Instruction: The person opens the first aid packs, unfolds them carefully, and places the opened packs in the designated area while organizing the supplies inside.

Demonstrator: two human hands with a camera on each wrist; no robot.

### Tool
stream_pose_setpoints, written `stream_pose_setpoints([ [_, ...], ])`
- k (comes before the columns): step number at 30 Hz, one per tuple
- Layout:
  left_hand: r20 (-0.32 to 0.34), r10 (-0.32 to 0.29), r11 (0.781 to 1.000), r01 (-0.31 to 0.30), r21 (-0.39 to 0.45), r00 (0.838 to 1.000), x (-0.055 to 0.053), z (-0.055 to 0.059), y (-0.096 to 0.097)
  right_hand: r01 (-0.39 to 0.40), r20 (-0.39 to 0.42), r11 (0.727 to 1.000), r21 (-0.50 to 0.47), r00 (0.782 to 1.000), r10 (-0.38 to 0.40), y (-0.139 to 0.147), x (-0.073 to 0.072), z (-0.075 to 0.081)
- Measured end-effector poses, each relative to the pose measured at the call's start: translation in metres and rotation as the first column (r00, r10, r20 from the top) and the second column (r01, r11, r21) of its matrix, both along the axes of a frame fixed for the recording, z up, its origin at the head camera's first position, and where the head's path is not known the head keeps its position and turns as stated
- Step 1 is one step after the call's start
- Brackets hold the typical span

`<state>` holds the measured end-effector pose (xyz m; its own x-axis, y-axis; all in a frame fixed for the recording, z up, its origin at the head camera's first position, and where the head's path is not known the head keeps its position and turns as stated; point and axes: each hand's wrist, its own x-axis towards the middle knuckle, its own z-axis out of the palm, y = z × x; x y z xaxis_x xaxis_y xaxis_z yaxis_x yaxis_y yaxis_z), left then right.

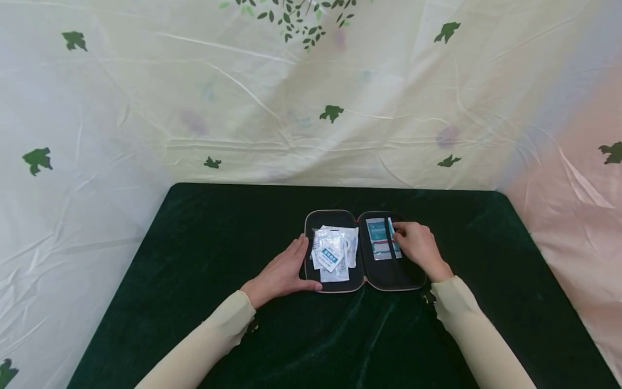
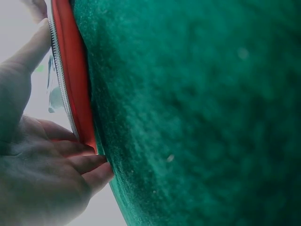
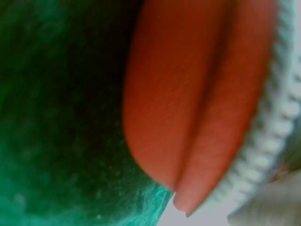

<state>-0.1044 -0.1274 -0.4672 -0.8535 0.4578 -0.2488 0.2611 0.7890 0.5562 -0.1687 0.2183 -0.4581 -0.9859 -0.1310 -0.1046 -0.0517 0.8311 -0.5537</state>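
An unzipped case lies spread flat, black inside; its outer side is red with a pale zipper in the left wrist view. My left hand rests along its left edge, fingers nearly straight and thumb at the front corner. Several white and clear sachets lie heaped in the left half. In the right half, a blue and white packet sits under a black elastic band. My right hand pinches the right side of that packet with thumb and forefinger. The right wrist view shows only the case's red side close up.
A dark green velvet cloth covers the table under the case. Behind and at both sides hang pale curtains with green leaf and bird prints, close to the table's far edge.
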Motion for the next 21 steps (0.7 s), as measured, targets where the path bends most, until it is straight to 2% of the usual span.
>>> stream_pose_setpoints([
  [8, 0.0, -0.004, 1.0, 0.004, 0.011, 1.0, 0.0002, -0.0007, -0.0005, -0.004, 0.031, 1.0, -0.002, 0.999, 0.004, -0.0028, 0.0008, 0.0005],
  [18, -0.005, -0.003, 1.0, 0.003, 0.002, 1.0, 0.0001, -0.0015, -0.0003, -0.012, 0.013, 1.0, -0.021, 1.0, 0.012, -0.0049, 0.0011, -0.0024],
  [21, -0.005, -0.002, 1.0, 0.002, 0.001, 1.0, -0.0003, -0.0023, -0.0004, -0.007, 0.029, 0.999, -0.039, 1.0, 0.008, -0.0052, 0.0011, -0.002],
])
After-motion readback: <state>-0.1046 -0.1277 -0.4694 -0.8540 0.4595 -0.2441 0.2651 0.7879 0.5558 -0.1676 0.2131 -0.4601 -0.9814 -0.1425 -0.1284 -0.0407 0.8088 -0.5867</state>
